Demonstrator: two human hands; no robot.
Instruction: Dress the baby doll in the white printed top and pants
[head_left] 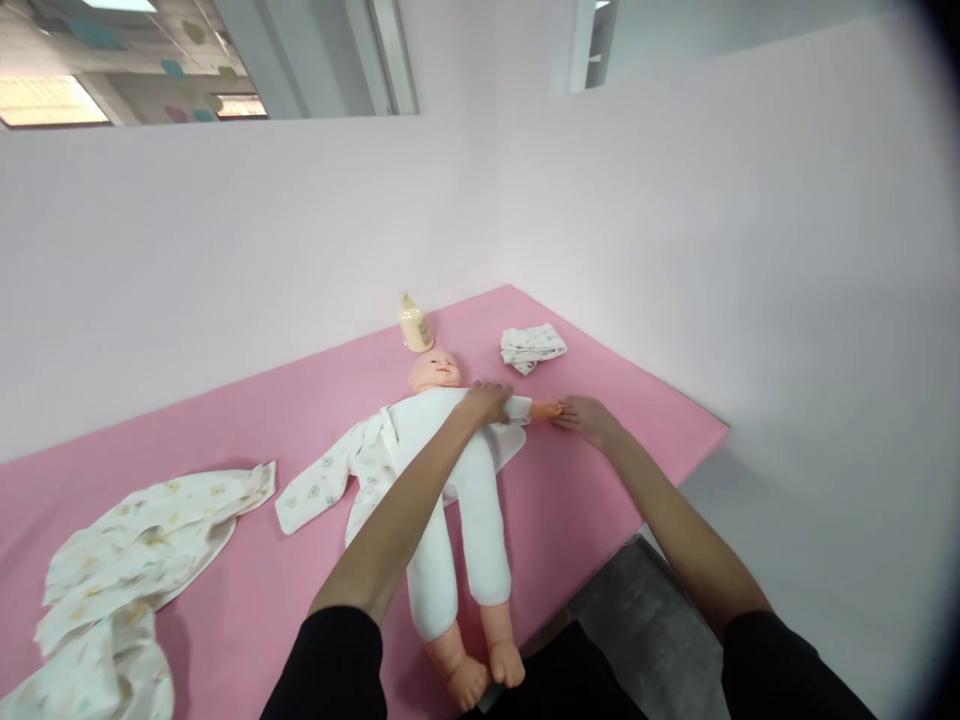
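A baby doll (pixel 478 480) with a white cloth body lies on its back on the pink mat (pixel 600 470), its feet toward me. Under it a white printed baby top (pixel 367 462) is spread open, one sleeve stretched out to the left. My left hand (pixel 487 402) is closed around the doll's upper arm at the shoulder, on the right side of the picture. The fingers of my right hand (pixel 589 418) are closed on that same arm's small hand (pixel 545 410), holding the arm straight out. My left forearm hides part of the doll's body.
Behind the doll's head stands a cream pump bottle (pixel 416 328). A folded printed cloth (pixel 532 346) lies near the back corner. Another printed garment (pixel 150 550) is rumpled at the left. White walls (pixel 675 230) border the mat behind and at right.
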